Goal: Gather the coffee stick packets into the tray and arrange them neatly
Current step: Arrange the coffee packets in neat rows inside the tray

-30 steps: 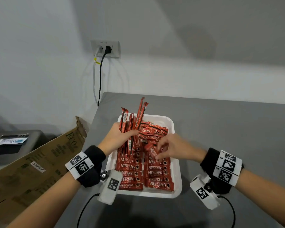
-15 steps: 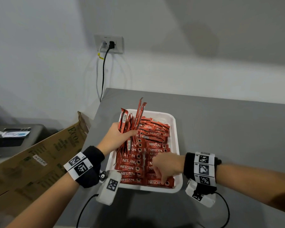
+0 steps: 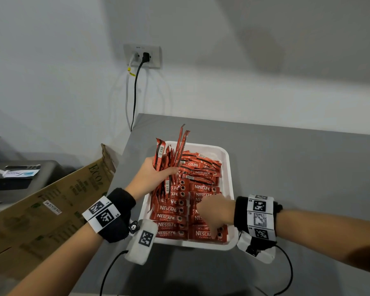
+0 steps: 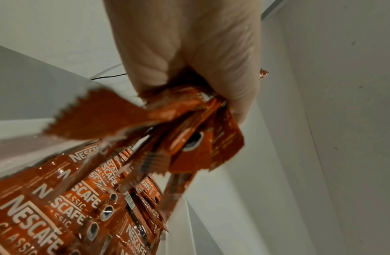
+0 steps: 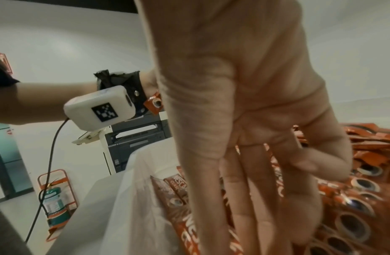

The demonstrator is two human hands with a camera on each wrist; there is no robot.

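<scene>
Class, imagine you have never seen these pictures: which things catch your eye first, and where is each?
First, the fan of red Nescafe stick packets that the left hand grips upright over the white foam tray's left side. Next, the flat rows of red packets filling the tray on the grey table, where the right hand presses down with straight fingers.

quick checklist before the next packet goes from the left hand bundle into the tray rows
1. Left hand grips the bundle of packets firmly: ok.
2. Right hand free to take a packet: ok, fingers straight, pressing the near rows.
3. Near rows lie flat and parallel: ok.
4. Far pile tidy: not ok, packets lie crossed.
5. Tray fully on the table: ok.
6. No packets left outside the tray: cannot tell.
</scene>
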